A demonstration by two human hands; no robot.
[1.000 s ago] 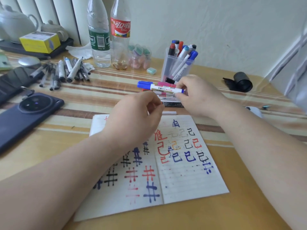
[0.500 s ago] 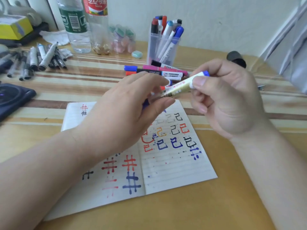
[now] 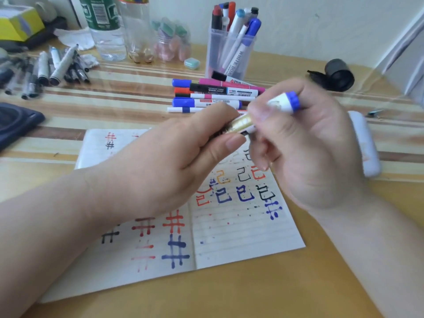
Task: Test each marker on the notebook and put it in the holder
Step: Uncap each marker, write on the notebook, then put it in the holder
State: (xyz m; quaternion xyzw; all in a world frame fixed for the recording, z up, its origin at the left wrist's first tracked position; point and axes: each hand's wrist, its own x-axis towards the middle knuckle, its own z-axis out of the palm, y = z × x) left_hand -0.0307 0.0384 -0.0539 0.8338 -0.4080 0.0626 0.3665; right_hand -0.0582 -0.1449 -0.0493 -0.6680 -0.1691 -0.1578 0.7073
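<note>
I hold a white marker with a blue end (image 3: 284, 103) above the open notebook (image 3: 241, 230). My right hand (image 3: 307, 143) grips its barrel, blue end pointing up and right. My left hand (image 3: 174, 161) has fingers and thumb closed round the marker's lower end, which is hidden inside that hand. The notebook pages carry red, blue and black test marks. Several markers (image 3: 213, 92) lie in a pile behind my hands. The clear holder (image 3: 229, 53) at the back stands upright with several markers in it.
A group of grey and black pens (image 3: 46, 70) lies at the back left, beside two plastic bottles (image 3: 107, 28). A dark phone (image 3: 16, 122) sits at the left edge. A white object (image 3: 364, 143) lies behind my right hand and a black roll (image 3: 337, 74) at the back right.
My right hand lifted the blue marker from the pile and brought it over the notebook. My left hand closed on its lower end. The view has tilted down and moved closer.
</note>
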